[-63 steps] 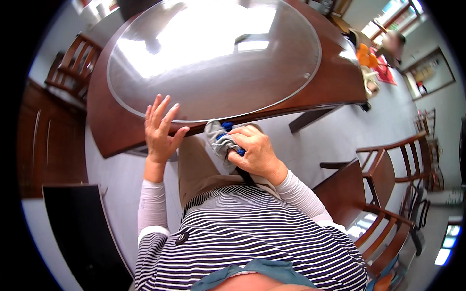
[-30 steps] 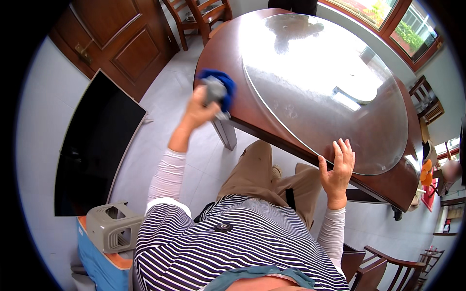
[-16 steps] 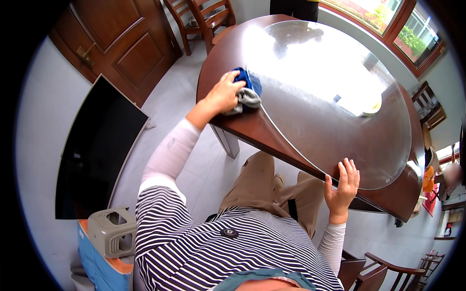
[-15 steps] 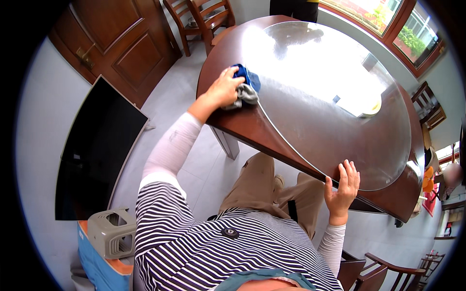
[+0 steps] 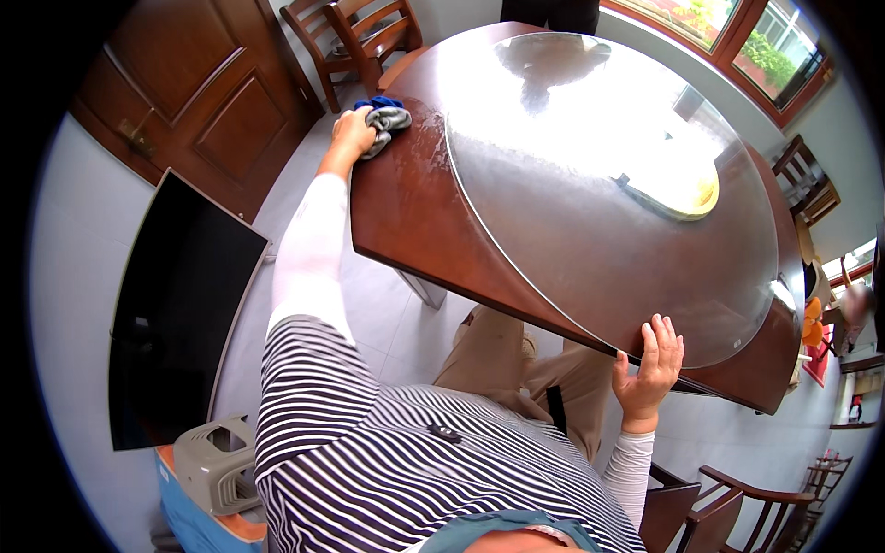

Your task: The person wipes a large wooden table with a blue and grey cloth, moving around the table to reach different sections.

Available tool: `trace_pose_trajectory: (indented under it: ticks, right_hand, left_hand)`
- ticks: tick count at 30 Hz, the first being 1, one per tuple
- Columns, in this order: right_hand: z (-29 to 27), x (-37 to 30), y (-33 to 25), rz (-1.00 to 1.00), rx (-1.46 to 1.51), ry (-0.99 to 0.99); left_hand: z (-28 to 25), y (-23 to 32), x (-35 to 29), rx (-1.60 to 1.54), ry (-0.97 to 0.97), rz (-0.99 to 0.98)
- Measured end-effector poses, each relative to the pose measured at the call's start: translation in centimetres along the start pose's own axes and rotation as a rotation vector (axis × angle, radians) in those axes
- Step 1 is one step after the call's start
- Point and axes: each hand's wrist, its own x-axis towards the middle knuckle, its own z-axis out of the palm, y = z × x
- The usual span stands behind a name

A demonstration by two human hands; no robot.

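A bunched grey and blue cloth (image 5: 387, 123) lies under my left hand (image 5: 352, 135), which grips it at the left edge of the dark brown wooden table (image 5: 406, 207). Wet-looking streaks mark the wood just right of the cloth. On the table sits a large round glass turntable (image 5: 562, 226), shiny with window glare. My right hand (image 5: 651, 365) rests at its near edge, fingers spread and holding nothing. A pale yellow-rimmed oval thing (image 5: 687, 198) shows on the glass toward the right; glare hides what it is.
A black flat screen (image 5: 180, 309) leans at the left by a brown door (image 5: 207, 88). Below it, a beige plastic stool (image 5: 217, 465) sits on a blue and orange box. Wooden chairs (image 5: 373, 41) stand beyond the table and at lower right (image 5: 747, 498). A person in dark trousers (image 5: 548, 16) stands at the far side.
My left hand has moved the cloth left and away from me, off the glass edge onto the bare wood. My right hand stays in place. The view has shifted slightly.
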Motion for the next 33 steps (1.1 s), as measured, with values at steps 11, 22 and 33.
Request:
trace_pose_trajectory:
  ticks: [11, 22, 33]
  right_hand:
    - [0.6, 0.2, -0.9, -0.011, -0.033, 0.013]
    - [1.1, 0.7, -2.0, 0.008, 0.026, 0.054]
    - [1.7, 2.3, -5.4, -0.006, 0.498, 0.123]
  left_hand:
    - [-8.9, 14.4, -25.8, -0.29, -0.06, 0.667]
    - [-6.3, 12.5, -20.6, -0.025, 0.088, 0.415]
    - [-7.3, 24.4, -31.7, -0.219, 0.09, 0.552]
